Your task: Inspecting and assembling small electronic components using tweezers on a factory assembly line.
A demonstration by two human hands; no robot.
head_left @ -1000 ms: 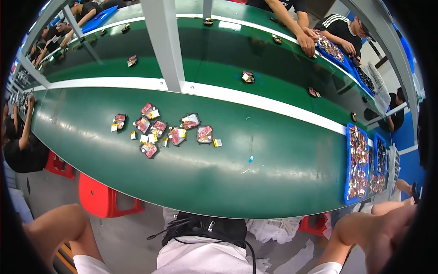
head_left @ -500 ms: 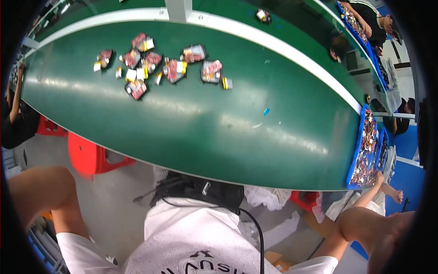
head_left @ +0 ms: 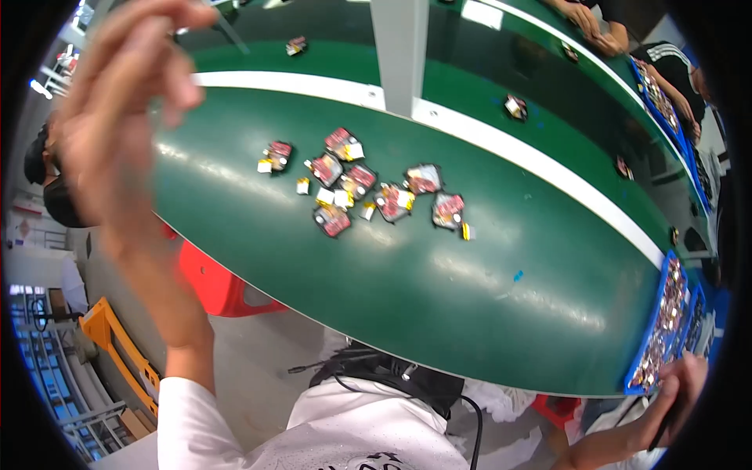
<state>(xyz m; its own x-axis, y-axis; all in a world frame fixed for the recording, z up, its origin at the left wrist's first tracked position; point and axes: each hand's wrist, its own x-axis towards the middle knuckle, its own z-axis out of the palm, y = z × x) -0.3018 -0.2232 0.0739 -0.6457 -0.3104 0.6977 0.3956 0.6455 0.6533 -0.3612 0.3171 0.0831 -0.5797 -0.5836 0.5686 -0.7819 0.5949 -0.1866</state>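
My left hand (head_left: pixel 129 113) is raised at the upper left, smeared by motion; its fingers look spread with nothing between them. At the lower right edge my right hand (head_left: pixel 680 395) is near the blue tray (head_left: pixel 638 368); its fingers are bent and partly cut off by the dark rim, and whether they hold anything is unclear. Neither hand touches the several small dark-edged packs with red and clear faces, such as this pack (head_left: pixel 448 211), lying grouped on the green table (head_left: pixel 376 290). Small white-and-yellow pieces (head_left: pixel 303 186) lie among them.
Many small shiny pieces fill the blue tray. A white rail (head_left: pixel 540 164) and grey post (head_left: pixel 398 59) run behind the table. Other people's hands (head_left: pixel 591 27) are at the far right. A red stool (head_left: pixel 211 282) stands below the front edge. A blue scrap (head_left: pixel 518 276) lies on the table.
My left hand has risen from the lower left into the upper left. The right hand still stays at the lower right. The whole view has shifted, so the packs appear lower and farther right.
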